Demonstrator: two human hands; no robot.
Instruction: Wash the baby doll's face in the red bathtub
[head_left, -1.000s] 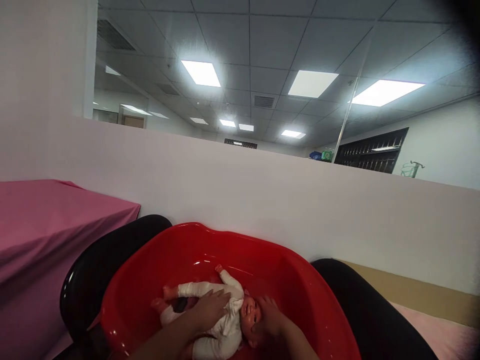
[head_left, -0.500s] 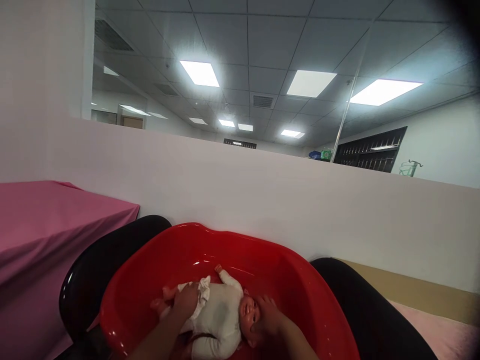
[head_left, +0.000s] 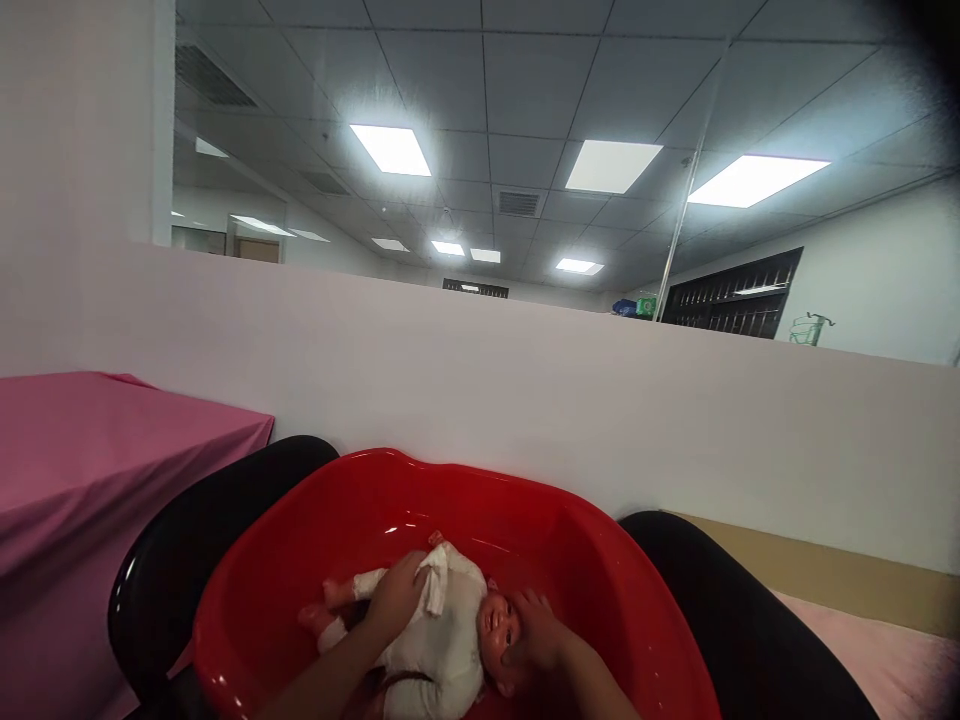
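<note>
We're over the glossy red tub (head_left: 315, 560), and inside it lies our baby doll (head_left: 442, 640) on its back, white suit, pink bare feet, head to the right. Our right hand (head_left: 536, 635) cups the doll's head with fingers spread; our left hand (head_left: 397, 600) pinches a small white cloth (head_left: 435, 590) against its chest.

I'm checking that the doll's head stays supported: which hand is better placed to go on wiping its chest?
Probably the left hand: it lies on the doll with the white cloth at its fingers. The right hand cups the doll's head.
</note>
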